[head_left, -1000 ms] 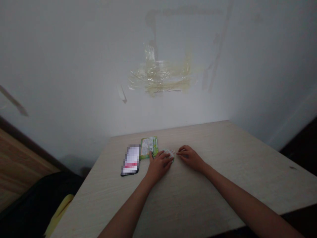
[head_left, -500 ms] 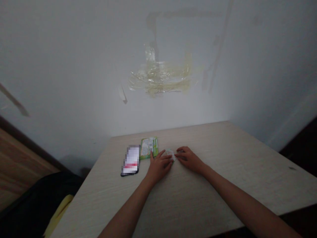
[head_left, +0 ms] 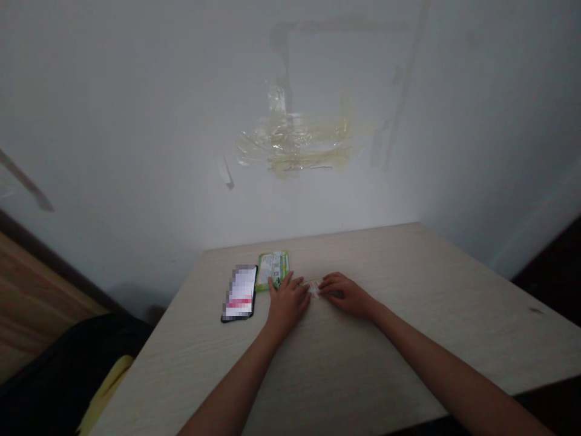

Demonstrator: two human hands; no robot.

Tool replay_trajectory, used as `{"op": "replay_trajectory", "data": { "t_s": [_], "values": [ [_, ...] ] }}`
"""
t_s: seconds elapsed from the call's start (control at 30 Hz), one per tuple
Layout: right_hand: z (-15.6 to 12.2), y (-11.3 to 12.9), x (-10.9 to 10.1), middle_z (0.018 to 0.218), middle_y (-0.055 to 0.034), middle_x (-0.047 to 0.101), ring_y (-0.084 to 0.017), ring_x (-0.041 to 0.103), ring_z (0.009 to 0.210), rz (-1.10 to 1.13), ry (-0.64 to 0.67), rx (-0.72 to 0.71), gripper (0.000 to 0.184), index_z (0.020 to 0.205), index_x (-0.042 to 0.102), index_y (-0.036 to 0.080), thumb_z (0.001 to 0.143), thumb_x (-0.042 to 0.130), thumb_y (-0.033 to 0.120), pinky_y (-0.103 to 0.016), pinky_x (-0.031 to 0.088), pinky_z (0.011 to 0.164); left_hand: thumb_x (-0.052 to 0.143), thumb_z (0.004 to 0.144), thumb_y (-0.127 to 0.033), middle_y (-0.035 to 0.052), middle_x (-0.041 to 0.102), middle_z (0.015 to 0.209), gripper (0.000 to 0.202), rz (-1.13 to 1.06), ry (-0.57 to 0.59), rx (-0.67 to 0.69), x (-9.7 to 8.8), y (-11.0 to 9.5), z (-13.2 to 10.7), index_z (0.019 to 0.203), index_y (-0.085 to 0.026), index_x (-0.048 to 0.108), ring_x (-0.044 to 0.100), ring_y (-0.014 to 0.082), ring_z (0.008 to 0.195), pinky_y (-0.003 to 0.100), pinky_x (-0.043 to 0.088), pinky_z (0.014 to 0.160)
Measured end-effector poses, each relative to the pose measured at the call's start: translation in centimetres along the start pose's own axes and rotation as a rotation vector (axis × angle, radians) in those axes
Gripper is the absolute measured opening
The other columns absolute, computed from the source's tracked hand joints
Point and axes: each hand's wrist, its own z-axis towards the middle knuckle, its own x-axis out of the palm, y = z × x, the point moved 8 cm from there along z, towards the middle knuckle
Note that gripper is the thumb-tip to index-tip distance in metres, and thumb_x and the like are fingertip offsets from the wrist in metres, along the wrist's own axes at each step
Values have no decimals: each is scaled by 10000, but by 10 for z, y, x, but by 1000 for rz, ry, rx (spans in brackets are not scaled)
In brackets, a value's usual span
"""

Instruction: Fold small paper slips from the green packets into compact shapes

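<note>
A small whitish, see-through piece with reddish print, perhaps a packet or wrapper, lies on the table between my hands. My left hand rests palm down with spread fingers, its fingertips on the piece's left edge. Its thumb and index finger reach the near edge of a green and white printed packet. From the right, my right hand has bent fingers and thumb drawn together at the small piece's right edge. Fingers partly hide both ends of it.
A phone with a blurred lit screen lies left of the green packet. The pale wooden table meets a wall with peeling clear tape. Dark and yellow cloth is at the lower left.
My left hand has shifted slightly left, showing more of the small printed piece. The right fingers have come down a little onto its right edge. Phone and green packet stay in place.
</note>
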Motion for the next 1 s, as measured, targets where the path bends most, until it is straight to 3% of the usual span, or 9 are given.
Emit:
{"op": "replay_trajectory", "data": {
  "t_s": [0.13, 0.33, 0.5, 0.7, 1.0],
  "values": [
    [0, 0, 1, 1030, -53, 708, -200, 561, 1095, 38, 19, 0, 198, 1023, 711, 247, 871, 598, 193, -403, 454, 973, 516, 900, -406, 30, 579, 1330, 290, 21, -1, -16, 2, 2, 0, 1165, -346, 619, 334, 310, 1361, 742, -5, 1064],
    [-1, -17, -6, 1086, -88, 668, -207, 572, 1052, -58, -82, 96, 250, 1041, 710, 228, 842, 587, 138, -413, 459, 956, 517, 899, -398, 37, 555, 1345, 307, 26, 2, -12, 3, 2, 0, 1190, -350, 602, 341, 313, 1348, 747, 22, 1060],
    [-2, -16, -4, 1036, -96, 637, -212, 559, 1025, -114, -56, 109, 248, 1023, 726, 217, 823, 608, 130, -390, 459, 930, 527, 897, -369, 35, 546, 1349, 305, -3, -13, 25, 2, -1, 0, 1194, -351, 595, 348, 292, 1347, 717, 32, 1083],
    [-4, -15, -1, 1049, -100, 603, -211, 541, 1041, -116, -23, 101, 281, 1064, 717, 225, 843, 581, 119, -384, 443, 934, 542, 889, -351, 22, 641, 1182, 249, -21, -2, 60, 1, -6, 0, 1121, -349, 632, 414, 277, 1301, 709, 12, 1086],
    [-2, -9, -3, 1049, -83, 630, -212, 529, 1053, -96, -6, 50, 259, 1077, 709, 241, 846, 615, 169, -388, 423, 952, 541, 885, -359, 43, 591, 1279, 217, -49, 12, 53, 2, -4, 1, 1072, -301, 637, 397, 274, 1319, 684, 41, 1102]
  ]
}}
